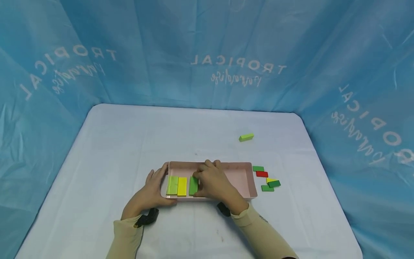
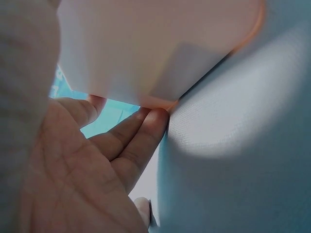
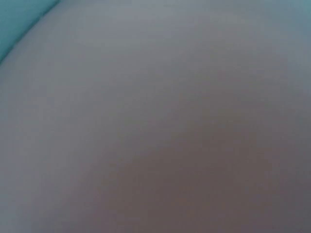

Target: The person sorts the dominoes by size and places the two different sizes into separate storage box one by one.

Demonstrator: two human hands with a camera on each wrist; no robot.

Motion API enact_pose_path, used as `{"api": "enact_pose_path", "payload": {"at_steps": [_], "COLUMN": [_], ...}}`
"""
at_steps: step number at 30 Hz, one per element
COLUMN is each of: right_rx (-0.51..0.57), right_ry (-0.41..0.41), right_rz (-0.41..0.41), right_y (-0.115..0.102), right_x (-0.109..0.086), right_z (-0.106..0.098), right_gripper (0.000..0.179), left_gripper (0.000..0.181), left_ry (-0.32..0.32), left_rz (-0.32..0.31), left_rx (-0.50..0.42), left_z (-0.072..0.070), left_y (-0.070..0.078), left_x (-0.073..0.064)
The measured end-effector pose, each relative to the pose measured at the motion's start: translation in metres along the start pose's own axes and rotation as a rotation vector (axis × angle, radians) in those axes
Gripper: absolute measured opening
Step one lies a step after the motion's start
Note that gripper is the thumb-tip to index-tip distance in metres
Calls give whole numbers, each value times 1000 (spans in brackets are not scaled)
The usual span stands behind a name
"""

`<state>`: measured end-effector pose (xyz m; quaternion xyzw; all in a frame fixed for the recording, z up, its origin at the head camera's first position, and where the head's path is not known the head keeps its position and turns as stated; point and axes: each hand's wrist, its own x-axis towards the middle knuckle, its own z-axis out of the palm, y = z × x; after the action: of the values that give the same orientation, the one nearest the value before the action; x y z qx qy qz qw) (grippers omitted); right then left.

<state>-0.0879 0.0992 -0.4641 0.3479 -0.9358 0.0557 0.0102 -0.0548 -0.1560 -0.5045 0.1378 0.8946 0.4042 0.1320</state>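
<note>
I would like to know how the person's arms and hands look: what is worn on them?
The left sleeve and right sleeve are plain beige, reaching the wrists. A small black object shows by the left wrist and another by the right wrist. The left hand and right hand wear no gloves.

Long beige sleeves [image 1: 124,239] with small black wrist-worn devices [image 1: 148,218]

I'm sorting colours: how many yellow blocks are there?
2: a yellow block in the tray, another right of it, partly covered by a green block. The right hand may hide more.
</note>
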Motion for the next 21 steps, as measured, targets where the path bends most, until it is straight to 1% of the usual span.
{"api": "enact_pose_path", "payload": {"at_steps": [7, 12, 21], "right_rx": [-5, -11, -10], "right_ry": [-16, -27, -55], "right_rz": [10, 0, -6], "right_y": [1, 0, -6], "right_x": [5, 8, 9], "right_z": [-1, 0, 4], "right_gripper": [46, 45, 46], "left_gripper": [135, 134, 135], "left_ry": [-5, 1, 1], "left_rz": [10, 22, 26], "left_rx": [-10, -13, -14], "left_z": [-3, -5, -2], "left_y": [3, 4, 0], "left_x": [3, 4, 0]}}
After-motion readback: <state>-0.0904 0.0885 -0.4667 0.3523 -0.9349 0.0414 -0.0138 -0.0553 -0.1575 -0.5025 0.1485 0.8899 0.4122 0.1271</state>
